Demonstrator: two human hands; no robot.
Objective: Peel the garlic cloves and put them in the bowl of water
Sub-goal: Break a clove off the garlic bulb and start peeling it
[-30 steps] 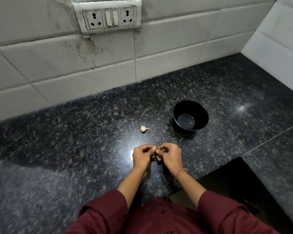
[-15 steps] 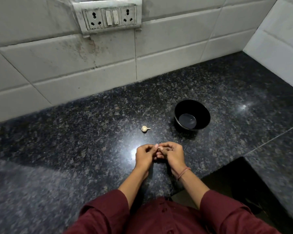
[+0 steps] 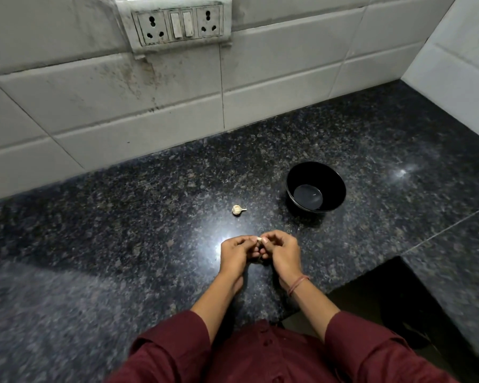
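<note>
My left hand (image 3: 236,254) and my right hand (image 3: 282,252) meet fingertip to fingertip just above the dark granite counter (image 3: 122,230). Between them they pinch a small pale garlic clove (image 3: 259,239), of which only a tip shows. A second garlic piece (image 3: 237,209) with a short stem lies alone on the counter beyond my hands. To its right stands a black bowl (image 3: 335,178) with a little water in the bottom.
White tiled walls close the counter at the back and at the right. A socket and switch plate (image 3: 179,23) sits on the back wall. The counter edge steps back at the lower right, beside a dark gap (image 3: 398,305).
Both hands stay together at the same spot, with small shifts of the fingers on the clove. The loose garlic and the bowl have not moved.
</note>
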